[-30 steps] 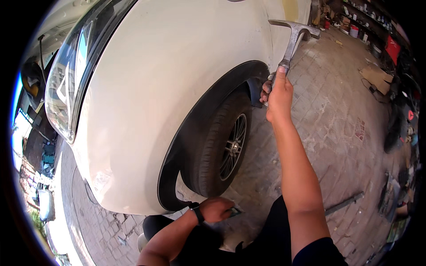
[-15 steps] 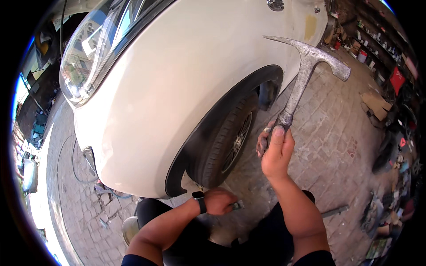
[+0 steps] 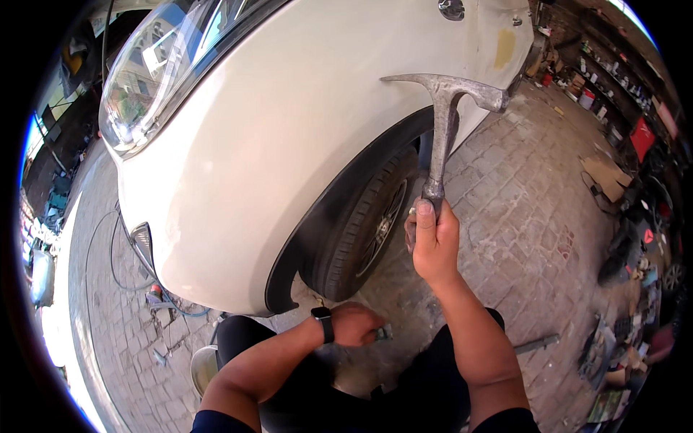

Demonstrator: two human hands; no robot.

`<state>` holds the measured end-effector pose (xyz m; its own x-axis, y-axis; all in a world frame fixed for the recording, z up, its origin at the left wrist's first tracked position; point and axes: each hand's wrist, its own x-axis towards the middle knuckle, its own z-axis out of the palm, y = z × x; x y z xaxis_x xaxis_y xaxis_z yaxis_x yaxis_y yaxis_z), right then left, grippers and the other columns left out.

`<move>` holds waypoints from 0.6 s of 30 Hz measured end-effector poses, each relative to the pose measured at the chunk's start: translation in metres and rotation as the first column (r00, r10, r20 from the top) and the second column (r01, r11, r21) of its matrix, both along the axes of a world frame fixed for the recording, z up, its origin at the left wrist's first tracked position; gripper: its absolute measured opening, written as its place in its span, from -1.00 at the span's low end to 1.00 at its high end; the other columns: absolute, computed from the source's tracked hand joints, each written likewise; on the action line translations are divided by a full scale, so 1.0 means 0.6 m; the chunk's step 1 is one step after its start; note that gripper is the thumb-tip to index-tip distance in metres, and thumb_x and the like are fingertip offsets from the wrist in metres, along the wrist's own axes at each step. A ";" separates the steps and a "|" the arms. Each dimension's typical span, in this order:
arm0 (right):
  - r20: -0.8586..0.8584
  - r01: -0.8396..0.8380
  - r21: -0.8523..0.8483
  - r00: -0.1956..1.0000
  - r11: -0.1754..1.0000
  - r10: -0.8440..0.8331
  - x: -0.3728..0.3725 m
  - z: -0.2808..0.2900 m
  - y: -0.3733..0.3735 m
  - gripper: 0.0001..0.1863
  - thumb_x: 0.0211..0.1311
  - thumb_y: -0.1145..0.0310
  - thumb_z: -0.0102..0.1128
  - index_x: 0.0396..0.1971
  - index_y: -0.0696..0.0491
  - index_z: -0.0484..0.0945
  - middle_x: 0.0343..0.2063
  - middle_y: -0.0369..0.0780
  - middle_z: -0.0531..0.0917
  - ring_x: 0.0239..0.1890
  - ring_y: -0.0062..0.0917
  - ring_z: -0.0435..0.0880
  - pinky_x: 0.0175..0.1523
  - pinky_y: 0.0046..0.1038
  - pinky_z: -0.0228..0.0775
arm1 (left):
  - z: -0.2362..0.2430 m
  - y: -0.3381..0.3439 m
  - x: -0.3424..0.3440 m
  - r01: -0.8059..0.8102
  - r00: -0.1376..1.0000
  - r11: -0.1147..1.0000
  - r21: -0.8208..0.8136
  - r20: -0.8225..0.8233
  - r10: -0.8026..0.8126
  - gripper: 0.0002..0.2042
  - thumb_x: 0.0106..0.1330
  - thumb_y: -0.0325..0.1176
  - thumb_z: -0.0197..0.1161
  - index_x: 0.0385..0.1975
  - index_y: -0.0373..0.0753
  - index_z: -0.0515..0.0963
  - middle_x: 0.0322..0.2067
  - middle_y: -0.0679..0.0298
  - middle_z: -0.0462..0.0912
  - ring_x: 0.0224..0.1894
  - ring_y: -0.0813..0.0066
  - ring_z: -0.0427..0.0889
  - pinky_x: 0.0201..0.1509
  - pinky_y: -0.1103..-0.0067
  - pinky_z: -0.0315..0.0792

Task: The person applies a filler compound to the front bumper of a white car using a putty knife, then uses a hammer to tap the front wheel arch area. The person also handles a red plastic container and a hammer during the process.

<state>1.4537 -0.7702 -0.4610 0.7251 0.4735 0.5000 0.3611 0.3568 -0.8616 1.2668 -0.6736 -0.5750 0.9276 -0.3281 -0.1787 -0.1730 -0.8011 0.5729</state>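
My right hand is closed around the handle of a worn steel hammer with a long pick on one end. Its head is raised in front of the white car fender, above the wheel arch; I cannot tell whether the tip touches the panel. The black arch trim curves over the tyre. Low, by the bottom of the tyre, my left hand, with a watch on the wrist, grips a small flat greenish object that I cannot make out.
A headlight is at upper left. A hose and a bucket lie on the left pavers. A metal bar lies at right, with clutter and shelves along the right side.
The hammer has swung leftward across the fender since half a second ago, after dropping from higher up earlier. My left hand stays low near the tyre. The view has shifted slightly.
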 end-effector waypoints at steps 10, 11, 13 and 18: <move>0.097 0.006 -0.040 0.995 0.999 -0.002 0.004 -0.001 0.001 -0.61 0.64 0.02 -0.04 -0.17 0.10 0.42 -0.58 -0.37 0.44 -0.63 -0.77 0.32 -0.54 -0.60 0.15 | -0.003 0.002 0.002 -0.004 1.000 1.000 -0.023 0.005 0.005 -0.79 0.24 -0.32 0.19 -0.23 -0.30 0.58 -0.33 -0.08 0.68 -0.15 -0.15 0.65 -0.01 0.08 0.50; 0.105 0.028 -0.014 0.994 0.999 -0.027 0.011 0.000 -0.003 -0.61 0.64 0.02 -0.04 -0.16 0.10 0.41 -0.58 -0.37 0.44 -0.63 -0.77 0.32 -0.54 -0.60 0.15 | -0.002 0.001 0.003 -0.003 1.000 1.000 -0.018 0.012 0.004 -0.79 0.24 -0.32 0.19 -0.23 -0.30 0.58 -0.33 -0.08 0.68 -0.15 -0.15 0.65 -0.01 0.08 0.50; 0.096 0.090 0.102 0.990 0.991 -0.100 0.016 -0.004 0.002 -0.61 0.64 0.03 -0.04 -0.15 0.11 0.42 -0.58 -0.38 0.45 -0.63 -0.77 0.32 -0.54 -0.61 0.14 | -0.007 0.000 0.004 0.005 1.000 1.000 -0.013 0.020 -0.005 -0.79 0.24 -0.31 0.19 -0.22 -0.30 0.58 -0.33 -0.08 0.68 -0.15 -0.14 0.66 -0.01 0.09 0.50; 0.091 0.057 -0.021 0.994 0.998 -0.055 0.027 0.008 0.005 -0.62 0.64 0.04 -0.04 -0.18 0.10 0.42 -0.59 -0.37 0.44 -0.65 -0.75 0.34 -0.55 -0.60 0.16 | -0.008 0.003 0.003 0.009 1.000 1.000 0.001 -0.002 -0.009 -0.79 0.25 -0.31 0.19 -0.21 -0.29 0.59 -0.31 -0.07 0.68 -0.13 -0.12 0.66 -0.01 0.10 0.50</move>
